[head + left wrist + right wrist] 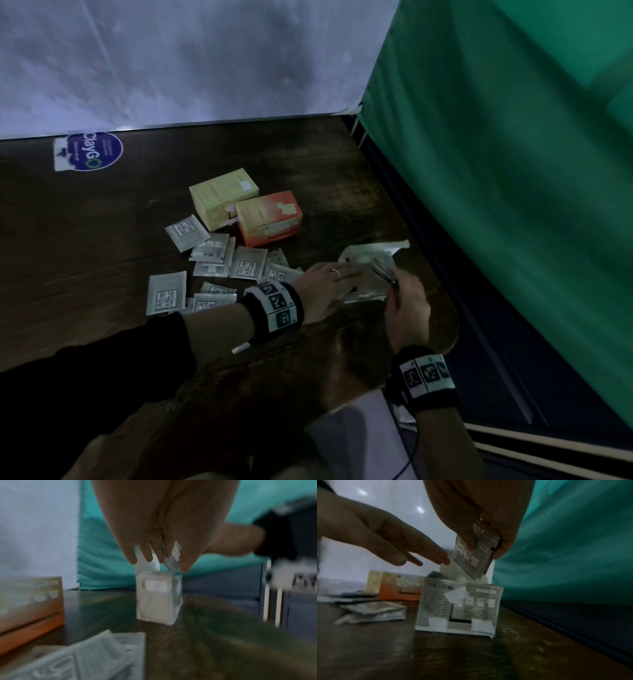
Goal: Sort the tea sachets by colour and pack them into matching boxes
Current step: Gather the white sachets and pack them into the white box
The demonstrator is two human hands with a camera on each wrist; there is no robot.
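A white box (368,255) stands open near the table's right edge, also seen in the right wrist view as the white box (458,607). My right hand (400,291) pinches a stack of grey sachets (476,555) just above the box's opening. My left hand (329,281) reaches over the box with straight fingers (426,551) at its raised flap (145,561) and holds nothing. Several loose grey sachets (212,267) lie scattered left of the box. A yellow box (222,195) and an orange box (270,219) stand behind them.
The dark wooden table (102,240) ends close to the right of the white box, beside a green curtain (496,171). A white wall backs the table, with a blue round sticker (92,150) at the far left. A small white scrap (240,348) lies near my left wrist.
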